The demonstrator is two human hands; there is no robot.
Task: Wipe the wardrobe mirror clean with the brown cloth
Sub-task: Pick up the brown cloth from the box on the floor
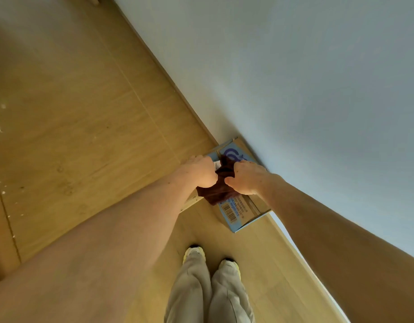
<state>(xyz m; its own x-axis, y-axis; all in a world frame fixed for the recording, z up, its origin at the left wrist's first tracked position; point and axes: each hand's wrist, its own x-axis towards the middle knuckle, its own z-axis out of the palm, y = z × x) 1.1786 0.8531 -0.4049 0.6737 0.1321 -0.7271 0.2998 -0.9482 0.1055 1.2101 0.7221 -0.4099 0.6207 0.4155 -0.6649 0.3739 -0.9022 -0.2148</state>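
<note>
The left hand (199, 171) and right hand (247, 178), fingers curled tight, grip the cloth (221, 193) between them, just right of the frame's centre. It hangs bunched over a box (240, 212) by the wall (294, 78), with shoes (194, 251) lower down on the floor (84, 124).

- A single view is given, taken from the head and aimed steeply down and slightly forward.
- The frame is tilted: wooden floor (84, 113) is seen on the left, and the pale wall (294, 78) is cut diagonally across the right.
- Both forearms are seen large at the lower edge. The left hand (199, 171) and right hand (247, 177) are caught near centre at arm's length, gripping the brown cloth (219, 192) over a cardboard box (238, 210).
- The wearer's shoes (194, 251) are seen almost straight below.
</note>
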